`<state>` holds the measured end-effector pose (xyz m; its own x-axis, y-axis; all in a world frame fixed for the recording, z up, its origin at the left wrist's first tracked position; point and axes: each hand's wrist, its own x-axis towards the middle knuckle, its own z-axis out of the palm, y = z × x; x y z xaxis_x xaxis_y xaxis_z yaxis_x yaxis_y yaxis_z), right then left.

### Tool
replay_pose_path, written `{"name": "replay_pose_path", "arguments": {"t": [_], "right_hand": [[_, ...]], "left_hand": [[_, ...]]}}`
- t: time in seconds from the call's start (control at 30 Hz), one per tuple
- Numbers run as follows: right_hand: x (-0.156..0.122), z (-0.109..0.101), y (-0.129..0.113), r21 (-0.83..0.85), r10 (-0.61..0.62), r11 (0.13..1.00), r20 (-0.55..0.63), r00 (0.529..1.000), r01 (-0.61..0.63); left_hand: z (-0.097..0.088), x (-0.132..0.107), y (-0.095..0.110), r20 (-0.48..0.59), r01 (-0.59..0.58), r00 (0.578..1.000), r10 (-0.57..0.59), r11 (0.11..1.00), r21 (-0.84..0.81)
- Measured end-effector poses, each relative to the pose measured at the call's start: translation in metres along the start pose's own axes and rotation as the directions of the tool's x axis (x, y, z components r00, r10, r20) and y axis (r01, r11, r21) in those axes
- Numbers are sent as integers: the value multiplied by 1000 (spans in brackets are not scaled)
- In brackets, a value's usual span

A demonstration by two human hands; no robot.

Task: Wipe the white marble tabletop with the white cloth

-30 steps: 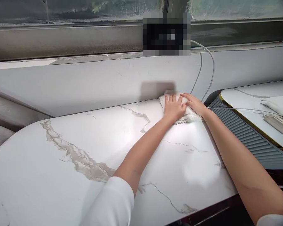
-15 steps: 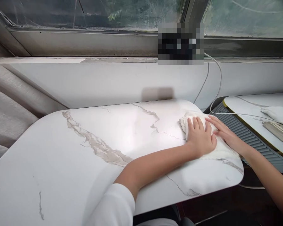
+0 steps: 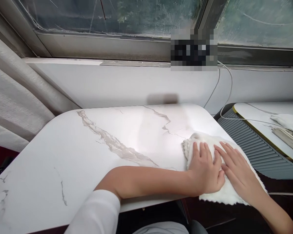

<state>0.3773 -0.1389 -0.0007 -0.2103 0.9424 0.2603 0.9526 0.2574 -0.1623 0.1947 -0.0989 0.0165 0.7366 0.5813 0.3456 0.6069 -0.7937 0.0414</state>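
Note:
A white fluffy cleaning cloth [image 3: 196,138] with a scalloped edge lies spread over the right end of a white marble-patterned tabletop [image 3: 136,136]. Part of it hangs past the front right edge. My left hand [image 3: 206,169] presses flat on the cloth, fingers stretched out, its forearm crossing low over the tabletop. Just to its right, my right hand [image 3: 241,172] also lies flat on the cloth with fingers extended. The two hands are close together, and the cloth beneath the palms is hidden.
A second marble-topped table [image 3: 258,110] with a ribbed grey side stands right, bearing another white cloth [image 3: 289,122] and a beige flat object [image 3: 284,138]. A white cable [image 3: 230,87] runs down from a pixelated dark object [image 3: 192,52] on the windowsill. A curtain [image 3: 17,91] hangs left.
Both hands and the cloth have moved toward me, to the table's front right edge, where the cloth now overhangs. The view has shifted slightly.

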Motion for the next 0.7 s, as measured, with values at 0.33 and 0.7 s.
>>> {"name": "replay_pose_path", "arguments": {"t": [0.33, 0.7], "right_hand": [[59, 20, -52, -53, -96, 994, 16, 995, 96], [191, 46, -8, -85, -111, 990, 46, 993, 115]], "left_hand": [[-20, -21, -56, 138, 155, 977, -160, 987, 41], [25, 59, -143, 94, 374, 926, -367, 924, -81]]}}
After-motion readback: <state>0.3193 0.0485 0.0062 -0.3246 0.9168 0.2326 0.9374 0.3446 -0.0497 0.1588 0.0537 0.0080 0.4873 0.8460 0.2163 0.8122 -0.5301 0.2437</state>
